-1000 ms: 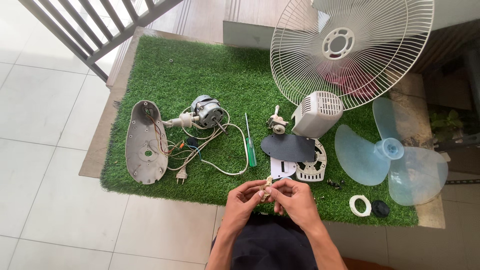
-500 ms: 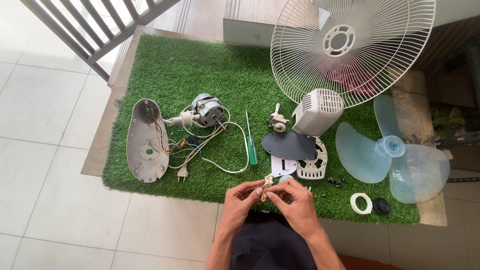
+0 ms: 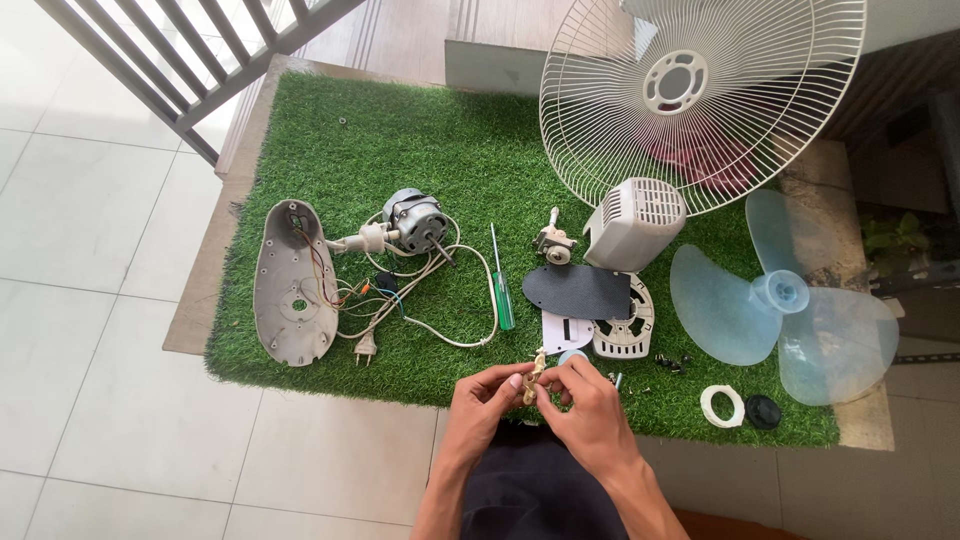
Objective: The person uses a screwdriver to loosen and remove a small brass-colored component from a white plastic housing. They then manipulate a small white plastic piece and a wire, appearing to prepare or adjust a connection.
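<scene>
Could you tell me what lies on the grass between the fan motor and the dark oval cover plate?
In the head view, a green-handled screwdriver lies between the fan motor and the dark oval cover plate, with a loop of white cord curving beside it.

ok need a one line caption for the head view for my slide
Both hands pinch a small beige part above a green mat strewn with fan pieces.

On the grass mat (image 3: 450,140): base cover (image 3: 292,285) far left, motor (image 3: 415,220) to its right, screwdriver (image 3: 500,285) mid-mat. Fan guard (image 3: 700,95) at back right; blade (image 3: 785,300) right of motor housing (image 3: 635,222).
</scene>
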